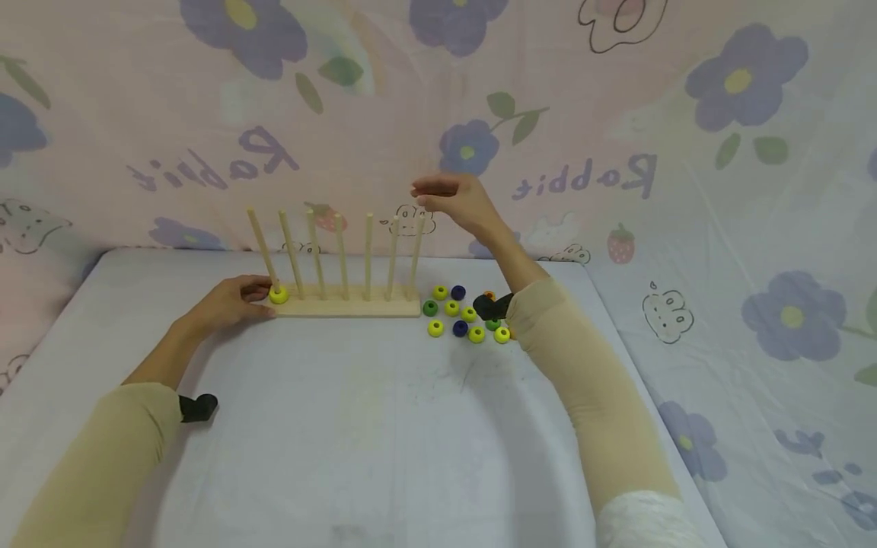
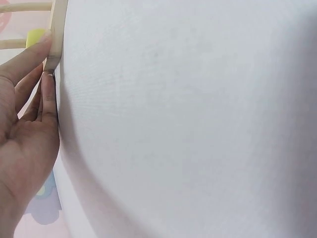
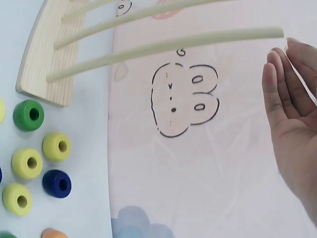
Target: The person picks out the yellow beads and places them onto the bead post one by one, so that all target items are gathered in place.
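Note:
A wooden peg board (image 1: 346, 307) with several upright pegs stands toward the back of the table. My left hand (image 1: 229, 303) grips its left end, and in the left wrist view the fingers (image 2: 48, 96) reach the corner of the base. One yellow bead (image 1: 279, 295) sits at the bottom of the leftmost peg. My right hand (image 1: 455, 204) is raised near the top of the rightmost peg (image 3: 168, 52), its fingers apart from the peg. No bead shows in that hand in the right wrist view.
Loose beads lie right of the board: several yellow beads (image 1: 435, 328), green beads (image 1: 430, 308), dark blue beads (image 1: 458, 292) and an orange bead (image 3: 53, 233). The white-covered table (image 1: 384, 426) meets a patterned cloth (image 1: 384, 99) at the back.

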### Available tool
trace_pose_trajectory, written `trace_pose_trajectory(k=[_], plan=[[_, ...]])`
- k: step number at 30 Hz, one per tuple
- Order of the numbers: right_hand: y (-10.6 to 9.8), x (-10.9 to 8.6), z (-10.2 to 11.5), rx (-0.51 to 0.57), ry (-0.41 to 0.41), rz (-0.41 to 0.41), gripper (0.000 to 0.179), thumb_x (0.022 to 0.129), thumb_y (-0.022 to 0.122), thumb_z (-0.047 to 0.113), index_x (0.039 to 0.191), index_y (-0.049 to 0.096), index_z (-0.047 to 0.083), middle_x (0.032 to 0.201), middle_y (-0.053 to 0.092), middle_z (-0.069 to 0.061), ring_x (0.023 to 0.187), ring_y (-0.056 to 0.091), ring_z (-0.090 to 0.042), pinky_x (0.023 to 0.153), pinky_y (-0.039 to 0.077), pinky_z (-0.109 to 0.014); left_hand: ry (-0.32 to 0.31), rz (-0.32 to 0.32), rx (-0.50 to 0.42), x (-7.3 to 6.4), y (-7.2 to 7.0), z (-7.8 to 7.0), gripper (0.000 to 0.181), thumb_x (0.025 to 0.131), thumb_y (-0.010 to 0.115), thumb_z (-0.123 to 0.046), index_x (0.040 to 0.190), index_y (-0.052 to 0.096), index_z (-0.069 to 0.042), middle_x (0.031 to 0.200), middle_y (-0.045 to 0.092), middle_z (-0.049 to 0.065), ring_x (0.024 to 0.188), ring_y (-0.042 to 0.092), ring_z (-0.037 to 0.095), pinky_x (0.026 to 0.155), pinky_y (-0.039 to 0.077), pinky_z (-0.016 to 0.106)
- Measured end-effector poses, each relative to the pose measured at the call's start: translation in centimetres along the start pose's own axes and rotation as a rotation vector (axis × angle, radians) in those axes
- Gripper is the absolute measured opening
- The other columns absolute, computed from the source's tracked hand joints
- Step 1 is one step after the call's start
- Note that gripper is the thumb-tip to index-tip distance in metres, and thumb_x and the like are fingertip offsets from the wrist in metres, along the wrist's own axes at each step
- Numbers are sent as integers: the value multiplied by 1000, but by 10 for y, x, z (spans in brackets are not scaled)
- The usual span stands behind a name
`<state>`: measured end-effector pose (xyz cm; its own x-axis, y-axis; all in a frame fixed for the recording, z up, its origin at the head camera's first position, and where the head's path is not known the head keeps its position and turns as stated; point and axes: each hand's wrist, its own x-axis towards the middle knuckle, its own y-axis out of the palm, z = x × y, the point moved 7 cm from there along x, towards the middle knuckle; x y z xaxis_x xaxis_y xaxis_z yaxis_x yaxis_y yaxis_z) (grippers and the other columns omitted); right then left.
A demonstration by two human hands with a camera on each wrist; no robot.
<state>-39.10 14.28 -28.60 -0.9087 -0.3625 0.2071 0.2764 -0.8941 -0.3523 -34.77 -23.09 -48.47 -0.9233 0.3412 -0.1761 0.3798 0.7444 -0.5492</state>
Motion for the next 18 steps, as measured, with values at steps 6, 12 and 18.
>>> trace_pose_trajectory(k=[6, 12, 18], plan=[[-15, -11, -9, 15, -30, -30, 35, 93, 71, 9, 125, 66, -4, 118, 70, -14, 108, 66, -29, 93, 55, -33, -5, 2, 7, 3, -1, 1, 84, 88, 78, -20, 151, 30, 6, 150, 39, 29, 137, 40, 40, 115, 32, 50], [-29, -24, -23, -2, -35, -61, 35, 93, 71, 10, 124, 66, -4, 116, 71, -11, 104, 68, -20, 93, 55, -31, -13, 2, 0, 3, -1, 0, 83, 88, 77, -18, 151, 30, 7, 150, 38, 29, 137, 40, 40, 115, 32, 50], [-43, -39, -39, 5, 6, -93, 35, 92, 72, 11, 124, 66, -2, 118, 71, -10, 107, 67, -20, 95, 55, -32, -15, 1, 5, 1, 0, 0, 83, 88, 78, -18, 151, 30, 7, 150, 38, 30, 136, 40, 42, 115, 31, 51]])
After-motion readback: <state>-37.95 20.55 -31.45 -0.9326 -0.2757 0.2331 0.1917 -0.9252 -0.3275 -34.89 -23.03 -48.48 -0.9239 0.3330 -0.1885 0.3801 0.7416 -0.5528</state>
